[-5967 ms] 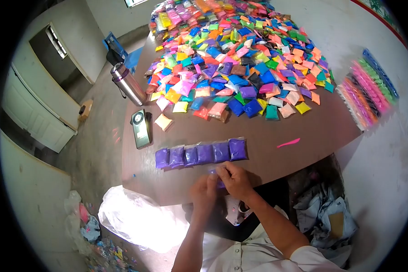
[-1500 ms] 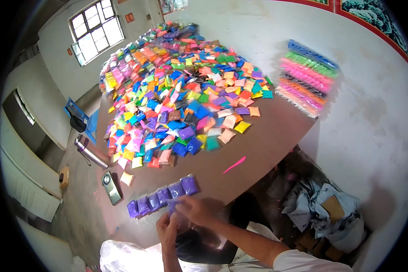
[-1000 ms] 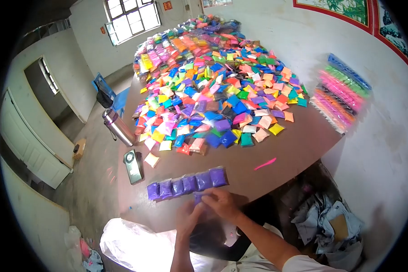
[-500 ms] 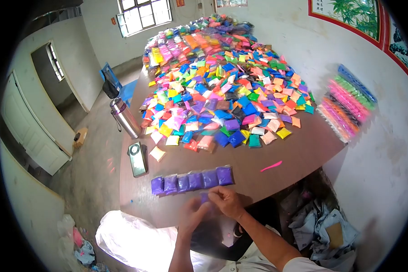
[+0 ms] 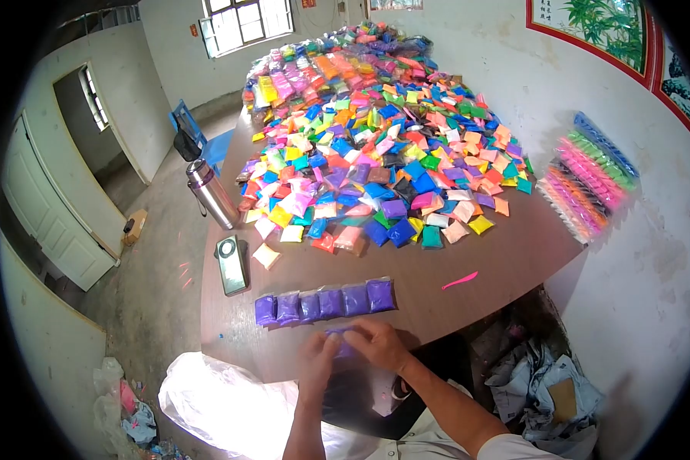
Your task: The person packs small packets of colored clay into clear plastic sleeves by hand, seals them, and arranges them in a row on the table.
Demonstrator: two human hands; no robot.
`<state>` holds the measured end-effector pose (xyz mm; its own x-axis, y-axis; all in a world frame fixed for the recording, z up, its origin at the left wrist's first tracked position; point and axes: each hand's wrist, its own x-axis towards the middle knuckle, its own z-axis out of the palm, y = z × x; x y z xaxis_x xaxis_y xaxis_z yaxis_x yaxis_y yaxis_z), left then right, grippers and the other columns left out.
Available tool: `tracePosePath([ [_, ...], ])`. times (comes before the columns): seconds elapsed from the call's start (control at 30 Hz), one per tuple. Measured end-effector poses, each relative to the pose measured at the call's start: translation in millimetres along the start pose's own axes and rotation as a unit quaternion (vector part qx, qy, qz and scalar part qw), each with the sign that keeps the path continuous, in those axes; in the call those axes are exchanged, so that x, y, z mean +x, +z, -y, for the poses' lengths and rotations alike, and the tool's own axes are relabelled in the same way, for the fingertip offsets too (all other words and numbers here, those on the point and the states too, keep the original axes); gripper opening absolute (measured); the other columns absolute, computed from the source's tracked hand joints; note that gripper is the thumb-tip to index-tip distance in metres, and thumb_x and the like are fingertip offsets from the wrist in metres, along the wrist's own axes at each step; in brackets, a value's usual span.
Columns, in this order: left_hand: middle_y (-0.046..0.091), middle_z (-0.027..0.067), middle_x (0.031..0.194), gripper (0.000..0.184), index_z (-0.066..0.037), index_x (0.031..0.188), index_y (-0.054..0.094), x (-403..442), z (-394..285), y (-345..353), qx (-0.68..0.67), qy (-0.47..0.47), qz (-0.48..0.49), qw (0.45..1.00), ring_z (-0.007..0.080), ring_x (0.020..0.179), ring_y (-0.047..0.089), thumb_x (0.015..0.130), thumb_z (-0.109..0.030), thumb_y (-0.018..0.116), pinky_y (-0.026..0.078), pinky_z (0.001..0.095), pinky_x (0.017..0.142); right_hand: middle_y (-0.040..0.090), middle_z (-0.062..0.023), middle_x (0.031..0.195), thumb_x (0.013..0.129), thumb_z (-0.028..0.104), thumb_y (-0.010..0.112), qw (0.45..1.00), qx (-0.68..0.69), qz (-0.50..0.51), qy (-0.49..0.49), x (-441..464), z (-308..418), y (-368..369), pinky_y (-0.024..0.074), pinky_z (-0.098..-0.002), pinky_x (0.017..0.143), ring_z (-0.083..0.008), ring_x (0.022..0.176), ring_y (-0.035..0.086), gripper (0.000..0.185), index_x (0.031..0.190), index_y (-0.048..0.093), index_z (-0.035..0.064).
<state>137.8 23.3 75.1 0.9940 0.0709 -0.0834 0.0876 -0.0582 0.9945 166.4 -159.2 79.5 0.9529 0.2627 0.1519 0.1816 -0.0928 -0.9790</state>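
Near the table's front edge, my left hand (image 5: 317,359) and my right hand (image 5: 380,346) are close together, with fingers pinched on a small purple packet (image 5: 345,349). Part of that packet is covered by the fingers. Just beyond my hands lies a row of several purple packets (image 5: 330,304) in clear wrapping, side by side on the table. A pink plastic knife-shaped tool (image 5: 460,280) rests to the right of the row.
A large heap of coloured packets (image 5: 391,169) covers the table's far part. A steel thermos (image 5: 213,195) and a phone (image 5: 231,265) are at the left edge. Bundled coloured strips (image 5: 590,172) stand at right by the wall. A white plastic bag (image 5: 222,399) lies at lower left.
My left hand has risen slightly toward the row, and both hands now meet at the purple packet. The row of packets stays in place.
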Motion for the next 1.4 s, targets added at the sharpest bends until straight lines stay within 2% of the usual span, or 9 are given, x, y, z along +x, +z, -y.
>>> tracePosePath([
  [0.53, 0.067, 0.0008, 0.090, 0.014, 0.000, 0.100, 0.071, -3, -6, 9, -0.068, 0.031, -0.037, 0.996, 0.0083, 0.083, 0.059, 0.098, -0.014, 0.069, 0.049, 0.0259, 0.075, 0.071, -0.0090, 0.087, 0.098, 0.025, 0.069, 0.997, -0.071, -0.017, -0.032, -3, 9, -1, 0.0521, -0.0319, 0.069, -0.0146, 0.075, 0.064, 0.024, 0.107, 0.070, 0.0029],
  [0.63, 0.068, 0.0009, 0.089, 0.019, 0.001, 0.100, 0.071, -2, -8, 12, -0.043, 0.007, -0.031, 0.999, 0.0092, 0.085, 0.060, 0.097, -0.018, 0.070, 0.050, 0.0274, 0.076, 0.071, -0.0090, 0.087, 0.099, 0.023, 0.069, 0.999, -0.018, -0.044, -0.021, -4, 1, 0, 0.0519, -0.0321, 0.069, -0.0141, 0.076, 0.064, 0.022, 0.107, 0.070, 0.0029],
  [0.7, 0.069, 0.0021, 0.091, 0.025, 0.002, 0.099, 0.072, 2, 0, 12, 0.152, 0.056, -0.022, 0.987, 0.0105, 0.085, 0.062, 0.097, -0.022, 0.069, 0.050, 0.0290, 0.076, 0.070, -0.0084, 0.085, 0.099, 0.020, 0.069, 0.997, 0.007, -0.074, -0.025, -4, 2, -3, 0.0518, -0.0319, 0.068, -0.0133, 0.075, 0.063, 0.019, 0.107, 0.071, 0.0028],
  [0.83, 0.069, 0.0024, 0.089, 0.028, 0.003, 0.099, 0.072, -4, -14, 15, 0.122, 0.051, -0.006, 0.991, 0.0111, 0.082, 0.061, 0.096, -0.025, 0.068, 0.050, 0.0299, 0.074, 0.070, -0.0100, 0.085, 0.099, 0.023, 0.069, 0.995, 0.038, -0.092, 0.006, -3, 6, -2, 0.0520, -0.0323, 0.068, -0.0158, 0.074, 0.065, 0.021, 0.106, 0.071, 0.0035],
  [0.93, 0.068, 0.0017, 0.086, 0.027, 0.003, 0.097, 0.072, -6, -21, 15, 0.044, 0.007, -0.012, 0.999, 0.0101, 0.079, 0.060, 0.098, -0.023, 0.065, 0.049, 0.0289, 0.071, 0.072, -0.0077, 0.092, 0.096, 0.021, 0.070, 0.998, -0.035, -0.051, 0.026, -1, 10, -3, 0.0537, -0.0316, 0.077, -0.0137, 0.083, 0.066, 0.023, 0.110, 0.071, 0.0026],
  [1.0, 0.055, -0.0062, 0.073, 0.030, -0.007, 0.079, 0.062, -4, -16, 15, 0.026, 0.028, -0.038, 0.999, 0.0035, 0.068, 0.047, 0.103, -0.024, 0.063, 0.039, 0.0236, 0.062, 0.071, -0.0064, 0.089, 0.096, 0.024, 0.070, 0.995, -0.093, -0.025, 0.007, -1, 7, -1, 0.0534, -0.0314, 0.075, -0.0129, 0.080, 0.065, 0.027, 0.114, 0.069, 0.0037],
  [1.03, 0.055, -0.0062, 0.073, 0.030, -0.007, 0.079, 0.062, -4, -16, 16, 0.028, 0.029, -0.035, 0.999, 0.0035, 0.068, 0.047, 0.103, -0.024, 0.063, 0.039, 0.0236, 0.062, 0.071, -0.0064, 0.089, 0.096, 0.024, 0.070, 0.995, -0.092, -0.029, 0.007, -1, 3, -1, 0.0534, -0.0314, 0.075, -0.0129, 0.080, 0.065, 0.027, 0.114, 0.069, 0.0037],
  [1.3, 0.063, -0.0024, 0.075, 0.026, -0.004, 0.088, 0.069, -2, -17, 19, 0.045, 0.032, 0.010, 0.998, 0.0048, 0.069, 0.053, 0.103, -0.024, 0.063, 0.042, 0.0223, 0.065, 0.068, -0.0058, 0.093, 0.099, 0.017, 0.067, 0.993, 0.107, -0.044, 0.039, 1, -9, -5, 0.0525, -0.0287, 0.076, -0.0098, 0.084, 0.063, 0.025, 0.120, 0.066, 0.0035],
  [1.4, 0.063, -0.0014, 0.075, 0.026, -0.004, 0.086, 0.068, -4, -23, 21, 0.025, 0.027, 0.009, 0.999, 0.0050, 0.069, 0.054, 0.103, -0.024, 0.064, 0.043, 0.0223, 0.065, 0.068, -0.0064, 0.093, 0.098, 0.018, 0.069, 0.995, 0.078, -0.050, 0.039, 1, -4, -5, 0.0524, -0.0284, 0.076, -0.0101, 0.084, 0.063, 0.028, 0.121, 0.065, 0.0023],
])
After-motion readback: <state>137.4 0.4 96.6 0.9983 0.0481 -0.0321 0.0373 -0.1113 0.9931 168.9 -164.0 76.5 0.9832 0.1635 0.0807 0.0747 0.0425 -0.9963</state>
